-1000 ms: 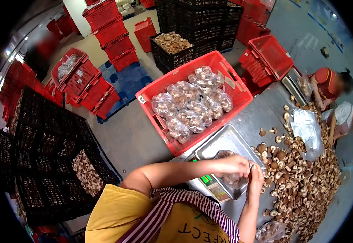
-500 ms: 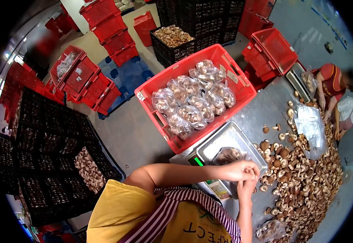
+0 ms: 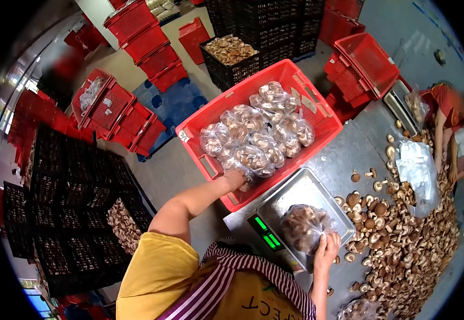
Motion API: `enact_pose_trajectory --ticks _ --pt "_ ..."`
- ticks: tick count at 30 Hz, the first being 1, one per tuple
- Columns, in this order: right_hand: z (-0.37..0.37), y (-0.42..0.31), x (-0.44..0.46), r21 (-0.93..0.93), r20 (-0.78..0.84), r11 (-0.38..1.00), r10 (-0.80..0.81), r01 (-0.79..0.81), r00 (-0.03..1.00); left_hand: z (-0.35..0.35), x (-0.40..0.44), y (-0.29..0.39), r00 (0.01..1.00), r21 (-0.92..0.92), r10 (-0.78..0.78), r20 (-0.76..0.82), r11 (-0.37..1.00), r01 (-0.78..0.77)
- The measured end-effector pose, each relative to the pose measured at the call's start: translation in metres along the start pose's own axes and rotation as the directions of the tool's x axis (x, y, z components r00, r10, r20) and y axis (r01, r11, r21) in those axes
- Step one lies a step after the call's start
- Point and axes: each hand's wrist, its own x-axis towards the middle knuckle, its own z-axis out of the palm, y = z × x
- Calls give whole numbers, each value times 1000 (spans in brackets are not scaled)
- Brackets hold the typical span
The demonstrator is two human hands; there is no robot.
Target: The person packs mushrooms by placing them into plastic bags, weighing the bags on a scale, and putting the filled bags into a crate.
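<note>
My left hand (image 3: 235,180) reaches into the near left corner of the red crate (image 3: 209,169), its fingers curled on a clear bag of mushrooms (image 3: 247,185) there. Several similar bags (image 3: 253,125) lie in the crate. On the metal tray of the weighing scale (image 3: 317,186) sits another bag of mushrooms (image 3: 304,226). My right hand (image 3: 326,246) pinches the gathered plastic at that bag's near right side. Green digits glow on the scale's display (image 3: 265,232).
Loose mushrooms (image 3: 397,250) heap over the table's right side, with clear plastic bags (image 3: 417,173) on them. A co-worker (image 3: 450,117) stands at the far right by a second scale (image 3: 404,109). Black crates (image 3: 64,213) stack at left; red crates (image 3: 146,48) stand behind.
My left hand has left the bag on the scale and moved left into the red crate. My right hand stays at the scale bag, now more fully in view.
</note>
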Motion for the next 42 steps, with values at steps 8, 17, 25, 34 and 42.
enact_pose_trajectory --ticks 8,17,25,34,42 --pt "1 -1 8 25 -14 1000 19 -19 1000 59 35 -15 984 478 155 -90 873 -94" --pt "1 -4 18 24 -8 1000 11 -11 1000 -24 63 -4 958 68 97 271 990 -120" --pt "2 -5 14 37 -18 998 45 -44 999 -30 66 6 919 123 102 381 979 -160" --pt "5 -8 17 34 -43 999 34 -32 999 -96 71 27 979 -160 75 -192 981 -107" --pt "1 -6 14 14 1 998 54 -54 999 -57 97 27 998 -100 -60 -32 993 56"
